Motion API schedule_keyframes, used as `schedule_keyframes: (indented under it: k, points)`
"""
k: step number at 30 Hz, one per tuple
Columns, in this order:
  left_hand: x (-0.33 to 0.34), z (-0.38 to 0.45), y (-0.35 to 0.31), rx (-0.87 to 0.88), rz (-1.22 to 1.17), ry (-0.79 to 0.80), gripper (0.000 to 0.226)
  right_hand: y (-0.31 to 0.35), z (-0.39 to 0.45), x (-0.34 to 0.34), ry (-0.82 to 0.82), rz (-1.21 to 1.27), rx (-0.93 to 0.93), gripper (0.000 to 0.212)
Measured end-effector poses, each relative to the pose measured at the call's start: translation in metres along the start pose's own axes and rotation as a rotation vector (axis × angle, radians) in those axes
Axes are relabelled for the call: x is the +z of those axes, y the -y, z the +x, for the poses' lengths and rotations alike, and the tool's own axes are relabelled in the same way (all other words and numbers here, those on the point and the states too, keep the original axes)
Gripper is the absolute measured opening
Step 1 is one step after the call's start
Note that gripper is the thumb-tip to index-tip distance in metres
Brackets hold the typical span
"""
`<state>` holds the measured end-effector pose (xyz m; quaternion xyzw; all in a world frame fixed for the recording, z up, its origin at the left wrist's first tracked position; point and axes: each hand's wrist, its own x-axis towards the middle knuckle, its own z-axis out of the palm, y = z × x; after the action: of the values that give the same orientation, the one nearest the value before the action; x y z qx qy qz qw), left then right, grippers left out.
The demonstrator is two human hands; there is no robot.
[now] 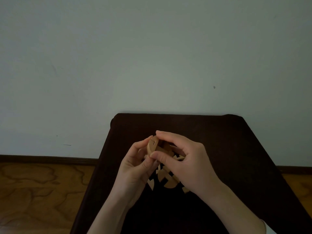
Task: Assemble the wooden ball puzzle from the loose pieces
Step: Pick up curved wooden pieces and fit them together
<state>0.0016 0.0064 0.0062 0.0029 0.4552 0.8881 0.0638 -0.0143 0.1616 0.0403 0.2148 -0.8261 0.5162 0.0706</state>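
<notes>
Puzzle (156, 146), part-built from curved wooden slices, held up at centre frame above the table (236, 141), between both hands. Left hand (135, 166) below and left of it, fingers curled up against its left edge, thumb near its lower end. Right hand (184, 156) over it from the right, forefinger arched across the top, thumb pressed on the lower front, pinching the nearest slice; far side of the puzzle hidden behind those fingers. Loose pieces (166, 179) lying on the dark table just below the hands, lower centre, partly covered by the right palm and wrist, so count and shapes hard to make out. Dim light, little detail in the slots. Table cut off at the bottom edge. Wood floor (42, 191) at lower left, pale wall (152, 56) filling the upper frame.
</notes>
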Motion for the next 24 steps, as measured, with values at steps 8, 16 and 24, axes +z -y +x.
schedule_keyframes:
  k: [8,16,24]
  points:
    - [0.0031,-0.0006,-0.0034,0.009,0.058,0.019,0.061,0.0009,-0.0036,0.0013,0.015,0.066,0.101,0.045]
    - [0.0056,-0.0027,-0.0069,0.011,0.051,0.079,0.063,0.0,-0.002,0.002,0.039,0.142,0.155,0.048]
    - [0.0054,-0.0038,-0.0081,0.019,0.043,0.087,0.062,-0.0076,-0.0027,0.001,0.038,0.183,0.107,0.03]
